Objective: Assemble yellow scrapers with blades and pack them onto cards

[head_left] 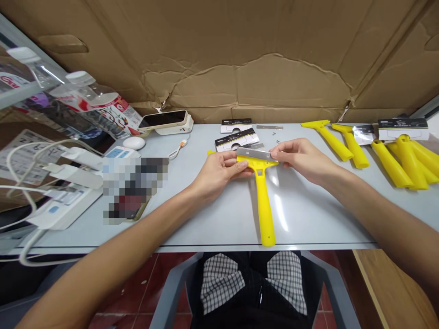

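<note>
Beside unreadable printed cards [236, 140], both hands [217, 171] [302, 160] pinch a yellow scraper [263, 205].

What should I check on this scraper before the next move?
1. Blade lying along the scraper's head: ok.
2. Scraper held by both hands: ok, left hand at the head, right hand pinching the blade's right end.
3. Blade fastened: cannot tell, no screw shows.
4. Metal strip and small metal bits beside the cards: ok, apart from the hands.
</note>
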{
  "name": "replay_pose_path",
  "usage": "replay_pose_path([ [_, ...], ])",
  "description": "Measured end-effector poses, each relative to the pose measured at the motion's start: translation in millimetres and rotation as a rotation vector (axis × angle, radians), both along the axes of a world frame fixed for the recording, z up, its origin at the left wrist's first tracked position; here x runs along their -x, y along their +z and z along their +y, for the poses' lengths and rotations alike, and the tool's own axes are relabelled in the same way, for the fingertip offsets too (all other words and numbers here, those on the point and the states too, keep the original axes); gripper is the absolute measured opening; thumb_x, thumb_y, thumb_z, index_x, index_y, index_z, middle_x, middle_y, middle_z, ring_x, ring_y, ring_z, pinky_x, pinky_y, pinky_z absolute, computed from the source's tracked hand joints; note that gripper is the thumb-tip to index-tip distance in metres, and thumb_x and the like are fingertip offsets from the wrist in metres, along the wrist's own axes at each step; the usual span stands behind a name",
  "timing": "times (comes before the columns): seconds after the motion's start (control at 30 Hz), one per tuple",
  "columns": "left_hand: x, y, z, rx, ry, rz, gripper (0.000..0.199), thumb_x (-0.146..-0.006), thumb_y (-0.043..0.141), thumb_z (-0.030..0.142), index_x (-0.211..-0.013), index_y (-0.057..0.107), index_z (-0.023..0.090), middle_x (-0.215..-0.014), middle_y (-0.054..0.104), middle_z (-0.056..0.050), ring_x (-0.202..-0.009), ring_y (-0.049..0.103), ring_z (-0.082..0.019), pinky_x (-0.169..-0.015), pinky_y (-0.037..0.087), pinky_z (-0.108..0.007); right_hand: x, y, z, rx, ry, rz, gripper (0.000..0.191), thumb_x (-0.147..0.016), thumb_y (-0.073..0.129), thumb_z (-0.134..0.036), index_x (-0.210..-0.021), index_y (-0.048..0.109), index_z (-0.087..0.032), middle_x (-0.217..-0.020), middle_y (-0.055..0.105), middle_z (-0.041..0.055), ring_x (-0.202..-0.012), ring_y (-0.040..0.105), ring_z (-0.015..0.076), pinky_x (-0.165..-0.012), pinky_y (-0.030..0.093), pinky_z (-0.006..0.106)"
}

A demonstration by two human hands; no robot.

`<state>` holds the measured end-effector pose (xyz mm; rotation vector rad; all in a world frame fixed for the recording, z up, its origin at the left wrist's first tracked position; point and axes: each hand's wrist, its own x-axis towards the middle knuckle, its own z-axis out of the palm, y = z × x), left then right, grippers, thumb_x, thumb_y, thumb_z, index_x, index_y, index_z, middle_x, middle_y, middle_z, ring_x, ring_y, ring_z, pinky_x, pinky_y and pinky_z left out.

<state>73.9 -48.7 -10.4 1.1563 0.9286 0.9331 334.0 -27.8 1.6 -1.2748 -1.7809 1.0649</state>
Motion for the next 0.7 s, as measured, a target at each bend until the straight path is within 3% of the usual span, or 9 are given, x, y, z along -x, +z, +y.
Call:
replay_pose_path([
  [0.1, -1, 2.0, -2, 0.008, 0.002, 0.013, 0.028, -0.091, 0.088, 0.027, -0.113, 0.082, 0.010, -0.112, 0.086, -0.016, -0.099, 0.084, -0.024, -0.100, 0.067, -0.040, 1, 0.1, 0, 0.198, -0.017, 0.106, 0.024, -0.085, 0.092, -0.049, -0.082, 0.083, -0.027, -0.092, 0.079, 0.0082, -0.081, 0.065, 0.0234, -0.067, 0.052, 0.040],
  [0.33, -5, 8.6, -7, 0.048, -0.013, 0.022, 0.026, -0.092, 0.088, 0.022, -0.115, 0.082, 0.010, -0.114, 0.087, -0.016, -0.101, 0.084, -0.024, -0.099, 0.068, -0.037, 4, 8.6, -3, 0.321, -0.011, 0.178, 0.014, -0.082, 0.090, -0.023, -0.075, 0.079, -0.021, -0.079, 0.072, 0.0043, -0.072, 0.059, 0.0148, -0.069, 0.048, 0.032],
  [0.7, -4, 6.1, -5, 0.064, -0.003, -0.020, 0.021, -0.093, 0.086, 0.020, -0.111, 0.080, 0.011, -0.104, 0.087, -0.014, -0.095, 0.085, -0.022, -0.094, 0.069, -0.035, 6, 17.1, -5, 0.339, -0.047, 0.234, 0.018, -0.086, 0.081, -0.008, -0.072, 0.079, -0.019, -0.071, 0.070, 0.0031, -0.064, 0.058, 0.0117, -0.065, 0.047, 0.028],
])
